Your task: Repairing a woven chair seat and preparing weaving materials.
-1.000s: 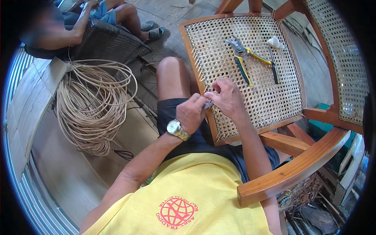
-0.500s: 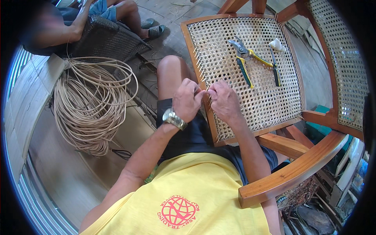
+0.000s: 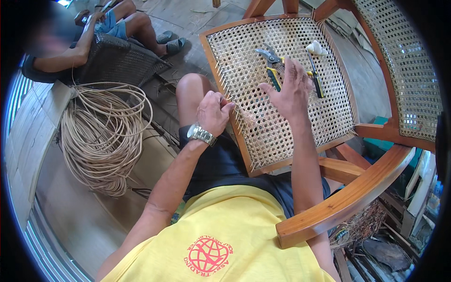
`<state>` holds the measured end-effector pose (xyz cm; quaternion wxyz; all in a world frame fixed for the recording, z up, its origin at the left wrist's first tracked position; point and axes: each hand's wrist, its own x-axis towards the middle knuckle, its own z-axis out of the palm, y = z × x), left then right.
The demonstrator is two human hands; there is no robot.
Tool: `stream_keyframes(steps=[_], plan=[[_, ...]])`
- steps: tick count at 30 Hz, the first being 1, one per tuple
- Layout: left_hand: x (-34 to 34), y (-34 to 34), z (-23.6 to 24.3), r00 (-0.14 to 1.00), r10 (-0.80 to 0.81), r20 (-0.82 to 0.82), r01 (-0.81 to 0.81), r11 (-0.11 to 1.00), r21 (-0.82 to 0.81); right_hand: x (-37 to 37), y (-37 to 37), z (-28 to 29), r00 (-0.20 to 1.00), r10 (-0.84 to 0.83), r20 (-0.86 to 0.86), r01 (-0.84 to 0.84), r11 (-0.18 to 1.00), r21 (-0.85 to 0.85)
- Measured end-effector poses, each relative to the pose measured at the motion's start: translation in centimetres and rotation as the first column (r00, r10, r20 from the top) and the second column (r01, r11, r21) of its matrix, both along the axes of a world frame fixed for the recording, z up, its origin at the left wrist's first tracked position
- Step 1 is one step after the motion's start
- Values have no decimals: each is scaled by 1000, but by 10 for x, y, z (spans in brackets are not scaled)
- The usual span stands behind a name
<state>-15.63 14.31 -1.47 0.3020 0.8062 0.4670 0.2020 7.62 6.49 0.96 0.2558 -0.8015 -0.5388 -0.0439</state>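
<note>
Fingers of the left hand (image 3: 212,113) pinch at the wooden edge of the woven cane chair seat (image 3: 263,122), centre frame; right hand (image 3: 289,91) hovers spread, released, beside yellow-handled pliers (image 3: 271,66). Coiled rattan bundle (image 3: 101,136) lies left.

Under the spread fingers of our right hand (image 3: 289,91) part of the yellow-handled pliers (image 3: 271,66) is covered, so we cannot tell whether the fingertips touch them. What our left hand (image 3: 213,113) pinches between its curled fingers at the chair seat's (image 3: 263,127) edge is too small to make out. Beyond the fingers, the chair back (image 3: 404,61) runs out at the dark rim.
</note>
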Motion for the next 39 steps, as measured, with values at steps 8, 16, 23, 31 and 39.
stream_keyframes(steps=[8,16,23,31,39], plan=[[-14,3,2,991,-64,114,74,993,-87,31,17,2,996,-81,-38,63,935,-350],[-18,3,0,993,-120,0,120,992,-29,14,-13,26,870,-106,-482,54,991,-122],[-18,7,-2,991,-125,38,129,987,-98,-61,-106,31,-676,-129,-725,-133,990,-53],[-16,6,12,997,-74,29,78,977,-198,-100,-90,15,-643,-222,-733,-205,972,-114],[-18,2,7,998,-33,58,46,971,-235,-108,-73,17,-498,-215,-840,-194,972,-134]])
